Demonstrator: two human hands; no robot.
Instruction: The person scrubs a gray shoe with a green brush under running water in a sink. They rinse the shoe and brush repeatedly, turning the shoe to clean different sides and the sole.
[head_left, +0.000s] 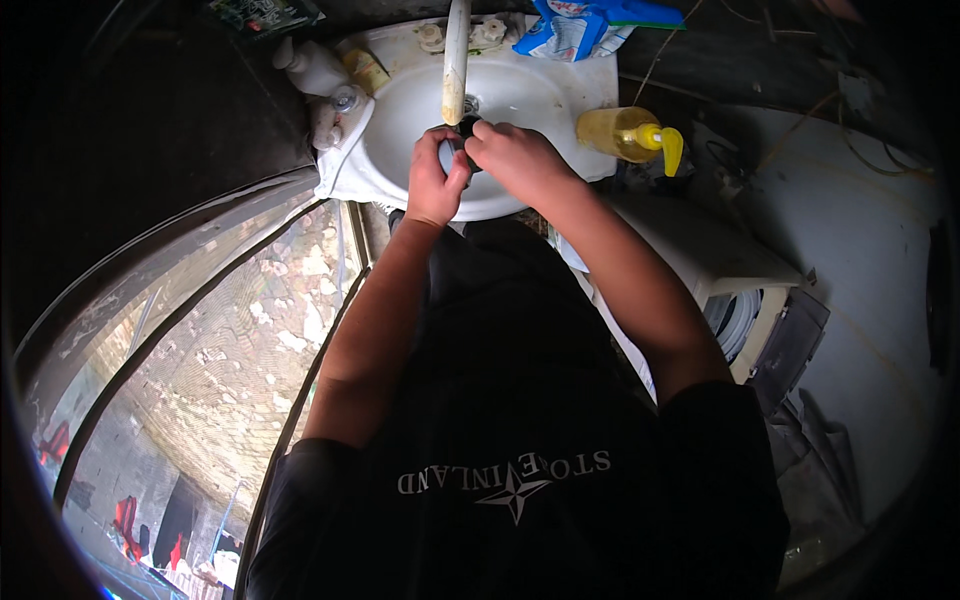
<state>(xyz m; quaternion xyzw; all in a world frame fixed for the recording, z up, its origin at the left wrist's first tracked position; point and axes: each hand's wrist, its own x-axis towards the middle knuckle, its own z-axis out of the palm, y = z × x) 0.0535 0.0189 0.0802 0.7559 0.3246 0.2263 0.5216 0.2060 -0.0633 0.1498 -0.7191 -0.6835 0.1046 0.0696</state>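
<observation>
Both of my hands are together over the near half of a white ceramic washbasin, just below the end of a white pipe-like spout. My left hand is wrapped around a small grey and black object, its thumb along the near side. From the right, the bent fingers of my right hand grip the object's dark part. My fingers cover much of it, so its exact kind cannot be told. Beyond it, the basin's metal drain fitting shows. No running water is visible.
A yellow pump bottle lies on the basin's right rim. A white pump bottle leans at the back left; a blue packet lies back right. Right of me is a washing machine with its dark door open. A screened window is at left.
</observation>
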